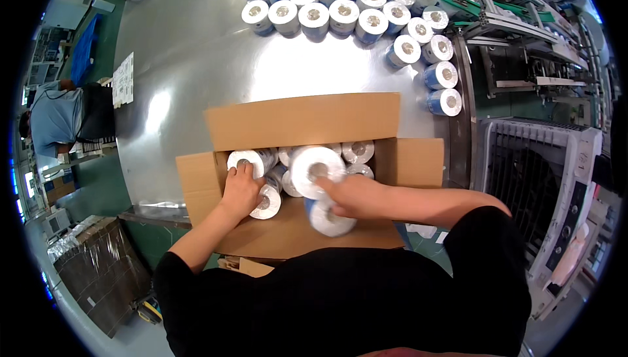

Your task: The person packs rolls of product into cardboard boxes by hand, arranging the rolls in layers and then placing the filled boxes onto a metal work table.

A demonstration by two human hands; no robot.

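The left hand [241,190] lies flat with spread grip on a white roll [252,160] inside the cardboard box [196,187] on the counter [196,62]. The right hand [350,195] wraps its grip around two rolls [314,168].

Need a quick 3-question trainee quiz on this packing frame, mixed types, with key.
1. True or false: the cardboard box has its flaps open.
2. The left hand rests on: A) rolls inside the box, B) the loose rolls on the steel table, C) a flap.
3. Fill in: the right hand grips a white ___.

Key: 1 true. 2 A. 3 roll.
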